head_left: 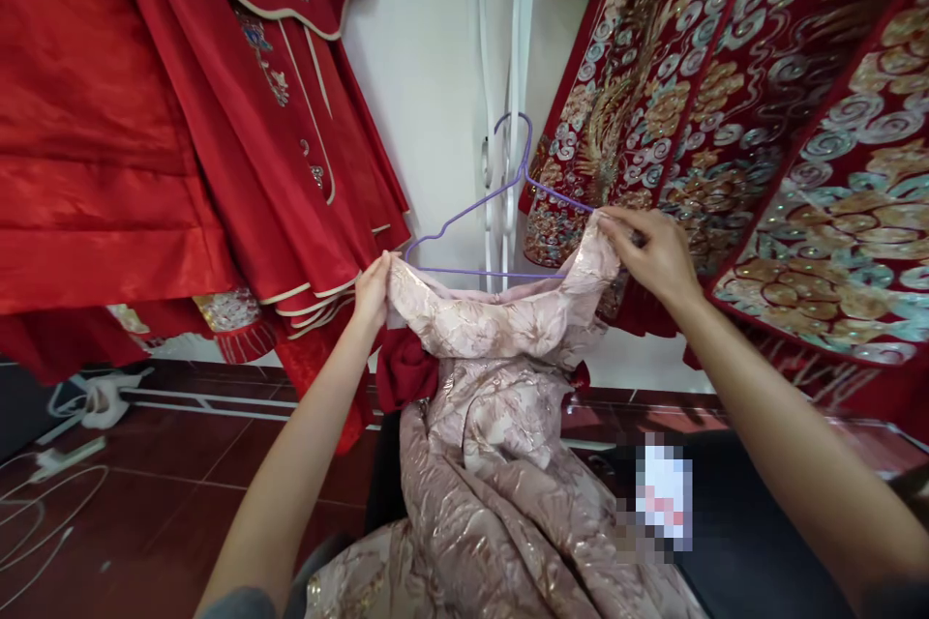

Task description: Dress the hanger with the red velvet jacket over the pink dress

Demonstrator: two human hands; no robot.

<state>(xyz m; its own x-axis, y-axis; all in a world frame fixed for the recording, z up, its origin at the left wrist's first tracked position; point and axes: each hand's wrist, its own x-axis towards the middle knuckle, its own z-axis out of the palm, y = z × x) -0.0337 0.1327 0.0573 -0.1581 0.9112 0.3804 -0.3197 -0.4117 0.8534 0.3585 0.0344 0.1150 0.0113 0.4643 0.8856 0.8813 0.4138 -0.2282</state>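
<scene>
A pale pink brocade garment hangs from a thin purple wire hanger and spills down toward me. My left hand pinches the garment's left shoulder at the hanger's left end. My right hand grips the right shoulder of the garment together with the hanger's right arm. The hanger's hook sits against a white upright stand. A dark red cloth shows behind the pink fabric.
Red satin embroidered robes hang at the left. Heavily embroidered red and gold garments hang at the right. Below is a dark red tiled floor with white cables. A black surface lies at lower right.
</scene>
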